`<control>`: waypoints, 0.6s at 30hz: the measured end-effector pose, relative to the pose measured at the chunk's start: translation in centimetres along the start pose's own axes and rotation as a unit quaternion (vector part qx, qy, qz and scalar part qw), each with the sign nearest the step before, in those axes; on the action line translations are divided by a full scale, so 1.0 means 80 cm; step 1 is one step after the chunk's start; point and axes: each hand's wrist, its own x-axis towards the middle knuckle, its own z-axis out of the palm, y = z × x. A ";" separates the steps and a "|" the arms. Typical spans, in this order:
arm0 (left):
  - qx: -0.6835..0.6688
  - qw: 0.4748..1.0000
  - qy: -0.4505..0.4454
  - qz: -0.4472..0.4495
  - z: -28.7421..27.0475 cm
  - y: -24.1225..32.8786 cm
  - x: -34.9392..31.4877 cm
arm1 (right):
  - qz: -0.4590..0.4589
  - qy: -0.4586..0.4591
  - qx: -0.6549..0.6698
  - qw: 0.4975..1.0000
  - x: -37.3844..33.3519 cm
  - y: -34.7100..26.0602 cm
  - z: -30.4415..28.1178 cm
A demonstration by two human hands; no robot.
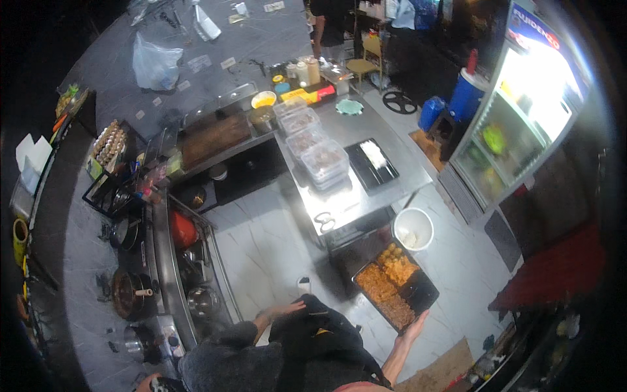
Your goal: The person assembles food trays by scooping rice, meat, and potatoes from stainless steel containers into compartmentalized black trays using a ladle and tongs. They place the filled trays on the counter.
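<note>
My right hand [413, 328] grips the near edge of a black tray [428, 295]. The tray holds portions of cooked food: orange-brown minced-looking fillings [377, 283], a brown one [397, 310], an orange shredded one [400, 269] and several small round yellowish pieces [392, 252]. One corner compartment shows dark. Over dark clothing at my front lies my left hand [287, 309], its fingers stretched out and nothing seen in it. Part of another hand [149, 381] shows at the lower left rim; whose it is I cannot tell.
A steel table [392, 153] carries stacked clear food tubs [324, 160] and a black tray with white food [372, 163]. Beyond my tray stands a white bucket [413, 228]. A lit display fridge [516, 124] is at right. Pans [127, 294] sit on the left counter.
</note>
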 end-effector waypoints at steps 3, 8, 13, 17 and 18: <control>0.027 0.999 -0.026 -0.035 -0.093 0.017 0.002 | -0.004 -0.026 0.019 0.999 0.021 0.024 0.089; 0.084 0.976 -0.042 -0.196 -0.225 -0.008 -0.018 | 0.008 -0.039 0.038 0.999 0.032 0.047 0.225; -0.004 0.998 0.018 -0.065 -0.325 -0.045 -0.045 | -0.024 -0.034 0.068 0.997 0.092 0.039 0.372; -0.031 0.997 0.052 0.041 -0.371 -0.083 -0.065 | -0.067 -0.077 0.071 0.992 0.143 0.009 0.505; -0.069 0.993 0.093 0.027 -0.382 -0.079 -0.068 | -0.056 -0.080 0.069 0.993 0.167 0.000 0.536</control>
